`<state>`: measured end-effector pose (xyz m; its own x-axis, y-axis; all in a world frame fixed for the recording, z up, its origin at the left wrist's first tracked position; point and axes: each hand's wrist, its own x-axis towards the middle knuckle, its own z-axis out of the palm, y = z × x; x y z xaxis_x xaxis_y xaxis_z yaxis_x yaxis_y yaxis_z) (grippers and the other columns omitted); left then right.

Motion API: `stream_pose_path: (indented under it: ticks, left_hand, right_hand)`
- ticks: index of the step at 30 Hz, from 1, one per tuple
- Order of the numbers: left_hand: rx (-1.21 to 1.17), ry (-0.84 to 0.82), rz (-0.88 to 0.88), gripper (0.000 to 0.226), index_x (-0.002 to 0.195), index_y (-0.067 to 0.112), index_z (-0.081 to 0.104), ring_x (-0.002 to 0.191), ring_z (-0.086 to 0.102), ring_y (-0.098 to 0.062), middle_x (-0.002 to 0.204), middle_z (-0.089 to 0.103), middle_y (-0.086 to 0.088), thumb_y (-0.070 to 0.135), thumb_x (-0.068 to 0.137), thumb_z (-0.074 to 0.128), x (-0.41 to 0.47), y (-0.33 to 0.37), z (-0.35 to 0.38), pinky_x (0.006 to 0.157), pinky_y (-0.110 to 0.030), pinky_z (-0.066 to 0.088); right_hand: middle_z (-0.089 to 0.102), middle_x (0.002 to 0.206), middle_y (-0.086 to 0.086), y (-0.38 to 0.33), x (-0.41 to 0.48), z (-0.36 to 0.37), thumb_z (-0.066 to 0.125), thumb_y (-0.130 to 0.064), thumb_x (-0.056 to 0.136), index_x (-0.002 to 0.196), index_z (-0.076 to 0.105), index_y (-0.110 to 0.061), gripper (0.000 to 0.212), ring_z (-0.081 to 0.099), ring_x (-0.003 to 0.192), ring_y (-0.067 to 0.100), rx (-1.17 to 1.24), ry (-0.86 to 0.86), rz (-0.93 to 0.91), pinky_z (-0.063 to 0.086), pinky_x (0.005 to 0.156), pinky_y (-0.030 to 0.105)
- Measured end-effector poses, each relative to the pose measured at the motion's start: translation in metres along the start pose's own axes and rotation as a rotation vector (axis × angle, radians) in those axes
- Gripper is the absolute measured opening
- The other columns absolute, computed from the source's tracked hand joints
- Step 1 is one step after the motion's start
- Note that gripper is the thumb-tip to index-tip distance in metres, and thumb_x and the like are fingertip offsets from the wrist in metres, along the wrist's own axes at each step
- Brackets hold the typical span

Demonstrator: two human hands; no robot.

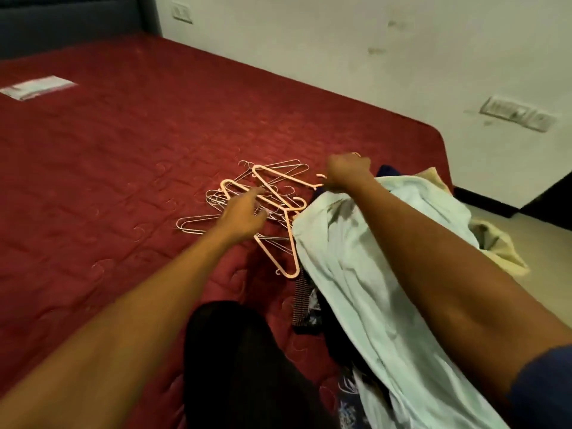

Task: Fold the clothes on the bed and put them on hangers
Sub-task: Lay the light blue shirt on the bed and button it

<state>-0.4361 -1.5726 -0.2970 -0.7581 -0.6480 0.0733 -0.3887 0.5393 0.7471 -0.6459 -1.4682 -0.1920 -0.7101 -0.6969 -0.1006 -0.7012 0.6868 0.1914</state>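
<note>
Hangers [280,201] under relaxed left hand [244,216]; right hand [346,173] grips shirt [356,274].

— Deep red on the bedspread [108,156], swirl-stitched?
— Yes. Pale pink on the plastic hangers [278,203], silvery on the wire hangers [198,224].
— Plain pale mint on the shirt [356,274]?
— Plain. Cream on the cloth [495,243], white-printed navy on the garment [305,311].

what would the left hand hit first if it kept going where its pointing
Most likely the pink hangers in the pile just beyond the left hand, though depth is unclear. The right hand grips the pale green shirt.
</note>
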Motion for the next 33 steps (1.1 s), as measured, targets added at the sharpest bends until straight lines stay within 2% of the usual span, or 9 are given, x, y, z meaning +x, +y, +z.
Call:
stream_pose_path:
  ticks: [5, 12, 14, 16, 18, 21, 24, 28, 33]
  left_hand:
    - [-0.012, 0.007, 0.029, 0.054, 0.144, 0.021, 0.051, 0.092, 0.068, -0.024, 0.105, 0.068, -0.004, 0.022, 0.093, 0.066, -0.01, 0.02, 0.01, 0.083, -0.046, 0.058]
    - [-0.045, 0.143, 0.235, 0.069, 0.148, 0.021, 0.043, 0.118, 0.055, -0.013, 0.137, 0.058, 0.0, 0.029, 0.087, 0.077, -0.008, 0.062, -0.018, 0.096, -0.03, 0.046]
    - [-0.168, 0.284, 0.181, 0.051, 0.132, 0.025, 0.056, 0.102, 0.058, -0.009, 0.117, 0.063, 0.007, 0.031, 0.084, 0.072, -0.006, 0.066, -0.033, 0.08, -0.028, 0.048]
    - [-0.135, 0.405, 0.07, 0.009, 0.085, 0.021, 0.064, 0.078, 0.057, -0.018, 0.079, 0.061, 0.003, 0.023, 0.08, 0.058, -0.008, 0.059, -0.053, 0.063, -0.033, 0.039]
    - [-0.063, 0.494, -0.027, 0.025, 0.061, 0.021, 0.05, 0.063, 0.049, -0.021, 0.058, 0.046, 0.006, 0.01, 0.083, 0.055, -0.013, 0.041, -0.074, 0.058, -0.033, 0.031]
    - [-0.053, 0.643, -0.136, 0.024, 0.066, 0.017, 0.057, 0.062, 0.054, -0.032, 0.061, 0.053, -0.003, 0.005, 0.086, 0.057, -0.031, 0.016, -0.109, 0.056, -0.033, 0.033]
    - [-0.078, 0.803, -0.269, 0.018, 0.083, 0.007, 0.071, 0.075, 0.063, -0.03, 0.08, 0.068, -0.016, 0.004, 0.084, 0.053, -0.053, 0.006, -0.145, 0.061, -0.033, 0.038]
    - [-0.086, 1.024, -0.531, 0.027, 0.11, 0.001, 0.073, 0.103, 0.068, -0.036, 0.11, 0.073, -0.021, 0.005, 0.09, 0.055, -0.092, -0.013, -0.197, 0.073, -0.034, 0.042]
    - [-0.255, 1.071, -0.69, 0.03, 0.116, 0.001, 0.071, 0.107, 0.069, -0.035, 0.116, 0.072, -0.019, 0.012, 0.092, 0.058, -0.146, -0.06, -0.236, 0.081, -0.037, 0.052]
  right_hand:
    - [0.066, 0.129, 0.009, 0.049, -0.006, 0.027, 0.078, -0.021, 0.079, 0.123, 0.066, -0.018, 0.046, 0.062, 0.121, 0.034, -0.15, -0.091, 0.054, 0.042, 0.107, 0.054]
    - [0.069, 0.083, 0.006, -0.034, -0.033, -0.049, 0.063, -0.021, 0.084, 0.082, 0.073, -0.018, 0.011, 0.063, 0.079, 0.028, 0.355, 0.182, -0.522, 0.052, 0.066, 0.037]
    - [0.067, 0.076, 0.004, -0.058, -0.044, -0.068, 0.061, -0.021, 0.078, 0.081, 0.074, -0.015, 0.015, 0.06, 0.073, 0.024, 0.453, 0.309, -0.621, 0.046, 0.06, 0.034]
    - [0.069, 0.08, -0.003, -0.068, -0.052, -0.075, 0.065, -0.033, 0.076, 0.088, 0.077, -0.021, 0.021, 0.063, 0.077, 0.017, 0.549, 0.3, -0.655, 0.046, 0.062, 0.031]
    - [0.071, 0.084, -0.005, -0.068, -0.053, -0.068, 0.074, -0.053, 0.075, 0.091, 0.077, -0.025, 0.033, 0.065, 0.08, 0.015, 0.593, 0.094, -0.648, 0.049, 0.067, 0.031]
    - [0.077, 0.097, -0.001, -0.071, -0.066, -0.045, 0.087, -0.065, 0.066, 0.102, 0.076, -0.02, 0.059, 0.074, 0.089, 0.02, 0.681, -0.464, -0.542, 0.058, 0.081, 0.034]
    - [0.076, 0.117, 0.011, -0.085, -0.086, -0.032, 0.091, -0.038, 0.074, 0.126, 0.068, -0.012, 0.062, 0.073, 0.107, 0.033, 0.731, -0.873, -0.645, 0.057, 0.097, 0.052]
    - [0.076, 0.111, 0.014, -0.127, -0.109, -0.039, 0.086, -0.019, 0.08, 0.113, 0.073, -0.005, 0.038, 0.074, 0.1, 0.036, 0.503, -0.829, -0.752, 0.06, 0.091, 0.052]
    - [0.072, 0.105, 0.01, -0.202, -0.114, -0.075, 0.076, -0.019, 0.092, 0.101, 0.071, -0.009, 0.015, 0.068, 0.089, 0.025, 0.345, -0.528, -0.836, 0.058, 0.081, 0.037]
